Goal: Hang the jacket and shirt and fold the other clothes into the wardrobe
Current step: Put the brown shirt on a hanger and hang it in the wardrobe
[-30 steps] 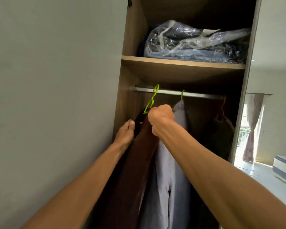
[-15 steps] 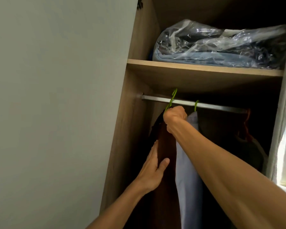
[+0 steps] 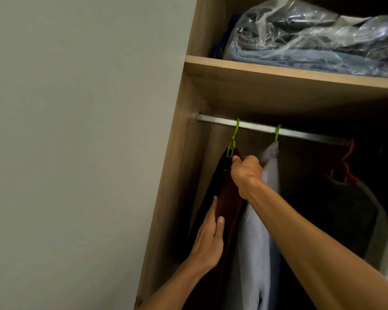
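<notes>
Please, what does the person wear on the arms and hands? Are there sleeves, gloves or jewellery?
Nothing visible. The left hand and right hand have no gloves, rings or watch, and both forearms are bare to the picture's edge; no sleeve shows.

The wardrobe (image 3: 179, 175) was matt wood-grain board, its rail (image 3: 255, 126) brushed metal. The left hanger (image 3: 233, 139) was smooth green plastic. The brown jacket (image 3: 226, 198) and pale shirt (image 3: 255, 242) were matt cloth; the bag (image 3: 311, 30) above was crinkled, glossy film.
</notes>
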